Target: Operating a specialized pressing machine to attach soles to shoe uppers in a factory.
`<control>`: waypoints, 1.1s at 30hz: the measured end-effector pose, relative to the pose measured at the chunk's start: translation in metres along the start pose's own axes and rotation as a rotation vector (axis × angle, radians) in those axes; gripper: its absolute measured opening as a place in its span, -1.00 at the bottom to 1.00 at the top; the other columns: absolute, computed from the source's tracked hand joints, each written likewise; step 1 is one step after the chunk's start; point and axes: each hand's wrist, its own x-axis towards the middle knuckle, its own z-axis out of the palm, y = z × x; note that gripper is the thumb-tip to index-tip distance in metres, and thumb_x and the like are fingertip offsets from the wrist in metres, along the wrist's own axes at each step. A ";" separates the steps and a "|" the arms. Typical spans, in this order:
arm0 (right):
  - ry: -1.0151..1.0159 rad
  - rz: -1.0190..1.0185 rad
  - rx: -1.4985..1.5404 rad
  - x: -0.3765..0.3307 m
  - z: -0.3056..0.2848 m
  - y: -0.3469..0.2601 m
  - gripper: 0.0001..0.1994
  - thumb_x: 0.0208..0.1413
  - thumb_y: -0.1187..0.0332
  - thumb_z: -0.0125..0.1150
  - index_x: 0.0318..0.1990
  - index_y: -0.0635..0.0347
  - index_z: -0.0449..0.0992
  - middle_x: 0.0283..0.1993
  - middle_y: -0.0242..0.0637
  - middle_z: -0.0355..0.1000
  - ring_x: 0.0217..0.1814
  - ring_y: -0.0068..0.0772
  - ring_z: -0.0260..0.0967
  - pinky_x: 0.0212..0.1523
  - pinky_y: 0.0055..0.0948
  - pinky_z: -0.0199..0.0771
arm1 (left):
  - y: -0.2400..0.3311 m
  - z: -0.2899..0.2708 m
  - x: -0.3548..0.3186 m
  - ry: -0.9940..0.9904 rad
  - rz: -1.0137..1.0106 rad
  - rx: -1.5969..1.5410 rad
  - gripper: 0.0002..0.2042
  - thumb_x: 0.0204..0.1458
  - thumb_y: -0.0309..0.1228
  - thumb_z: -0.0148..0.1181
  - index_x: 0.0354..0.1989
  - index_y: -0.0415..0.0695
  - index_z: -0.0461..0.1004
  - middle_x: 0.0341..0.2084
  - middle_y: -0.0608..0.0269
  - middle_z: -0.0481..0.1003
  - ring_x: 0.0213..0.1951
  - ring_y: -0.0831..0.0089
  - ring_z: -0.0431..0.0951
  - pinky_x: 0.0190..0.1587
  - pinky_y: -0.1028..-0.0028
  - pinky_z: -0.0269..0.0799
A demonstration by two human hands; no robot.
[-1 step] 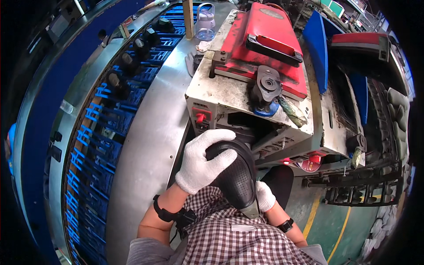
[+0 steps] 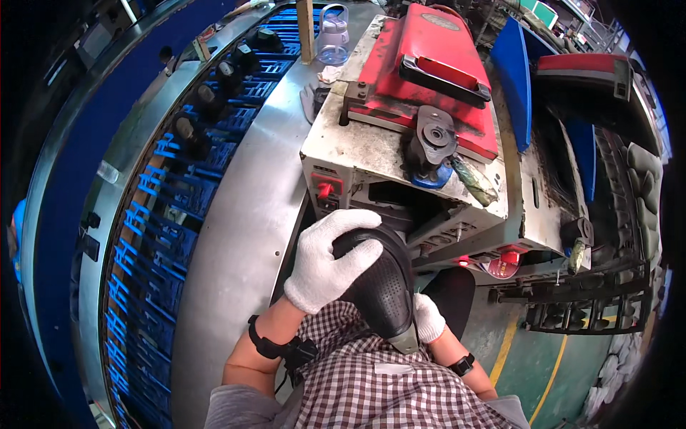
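White-gloved left grip (image 2: 323,263) clamps a rounded, black perforated shoe (image 2: 386,294), long axis slanting down-right, narrow end bodyward; white-gloved right grip (image 2: 430,319): cannot tell.

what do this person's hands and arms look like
The left hand and right hand wear white knit gloves. A black strap with a dark boxy piece rings the left arm, a black band the right arm. The short sleeves are grey.
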 end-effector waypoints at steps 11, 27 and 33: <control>-0.042 -0.043 0.054 -0.006 0.008 0.006 -0.19 0.03 0.42 0.40 0.49 0.29 0.25 0.44 -0.05 0.38 0.43 -0.06 0.39 0.50 -0.09 0.34 | 0.016 0.004 -0.013 -0.052 -0.240 -0.333 -0.57 0.12 -0.52 0.19 0.20 -0.31 0.41 0.08 0.00 0.55 0.08 0.32 0.59 0.19 0.39 0.50; 0.051 -0.129 -0.245 -0.025 0.032 0.018 -0.14 -0.02 0.27 0.46 0.48 0.34 0.28 0.42 -0.07 0.42 0.42 -0.20 0.41 0.47 -0.22 0.36 | 0.013 -0.005 -0.013 -0.098 -0.535 -0.422 -0.69 -0.03 -0.49 -0.09 -0.16 -0.35 0.49 -0.13 -0.04 0.60 -0.07 0.29 0.59 0.13 0.37 0.51; 0.033 -0.136 -0.199 -0.023 0.034 0.019 -0.13 -0.03 0.30 0.47 0.48 0.34 0.26 0.43 -0.09 0.41 0.43 -0.20 0.41 0.48 -0.23 0.35 | 0.014 -0.004 -0.009 -0.117 -0.583 -0.509 -0.68 -0.05 -0.51 -0.11 -0.17 -0.35 0.50 -0.13 -0.03 0.60 -0.06 0.30 0.59 0.14 0.37 0.49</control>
